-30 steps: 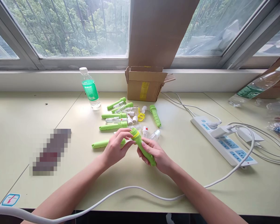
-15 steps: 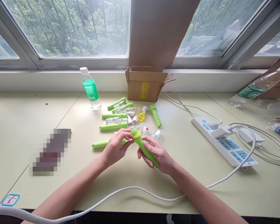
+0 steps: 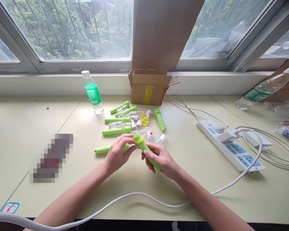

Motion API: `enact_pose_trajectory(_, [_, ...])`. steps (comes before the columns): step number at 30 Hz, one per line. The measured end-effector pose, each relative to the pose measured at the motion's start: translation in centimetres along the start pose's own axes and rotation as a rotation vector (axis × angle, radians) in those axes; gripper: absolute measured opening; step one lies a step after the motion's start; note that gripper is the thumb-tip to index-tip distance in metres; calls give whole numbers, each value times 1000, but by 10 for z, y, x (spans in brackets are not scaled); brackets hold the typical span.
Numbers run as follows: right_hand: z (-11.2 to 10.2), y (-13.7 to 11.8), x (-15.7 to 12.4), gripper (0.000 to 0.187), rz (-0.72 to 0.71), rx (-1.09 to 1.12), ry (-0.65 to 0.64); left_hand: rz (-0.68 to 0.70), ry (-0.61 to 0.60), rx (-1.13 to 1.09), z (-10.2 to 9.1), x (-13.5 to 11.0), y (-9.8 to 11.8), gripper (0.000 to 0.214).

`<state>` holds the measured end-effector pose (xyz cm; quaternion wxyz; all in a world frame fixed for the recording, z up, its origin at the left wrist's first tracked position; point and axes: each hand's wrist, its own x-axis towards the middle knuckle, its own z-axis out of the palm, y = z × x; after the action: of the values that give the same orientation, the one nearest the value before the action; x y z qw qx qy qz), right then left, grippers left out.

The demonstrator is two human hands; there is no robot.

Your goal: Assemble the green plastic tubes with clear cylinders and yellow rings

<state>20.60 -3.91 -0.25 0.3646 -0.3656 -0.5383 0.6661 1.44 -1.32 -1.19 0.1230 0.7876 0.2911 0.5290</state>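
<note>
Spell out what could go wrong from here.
The yellow ring sits near the threaded end of the green tube, where the left hand has its fingertips; it might slip off over that open end.

The white part with a red dot and a clear piece lie just beyond the right hand, which could knock them.

The white cable runs under the right forearm, so an arm movement might drag it.
</note>
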Motion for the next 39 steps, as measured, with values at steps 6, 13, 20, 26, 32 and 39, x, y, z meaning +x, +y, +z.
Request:
enact_pose_trajectory(6, [1,0,0,34,20,26,-25,7,-47,-30,1,1,0,20])
enact_pose_trajectory(13, [0,5,-2,31,64,38,-5,16,-26,-12,1,1,-1,20])
enact_pose_trajectory(20, [-1,4,0,23,8,44,0,5,-29,-6,1,-1,-2,23])
enact_pose_trajectory(26, [-1,4,2,27,35,8,-3,4,-47,39,1,-2,-2,19])
enact_pose_trajectory(32, [0,6,4,30,-30,-119,84,-20,-60,77,2,-3,-3,18])
enact_pose_trajectory(39, [1,8,4,30,-55,-185,114,-40,-25,136,6,-4,-1,12])
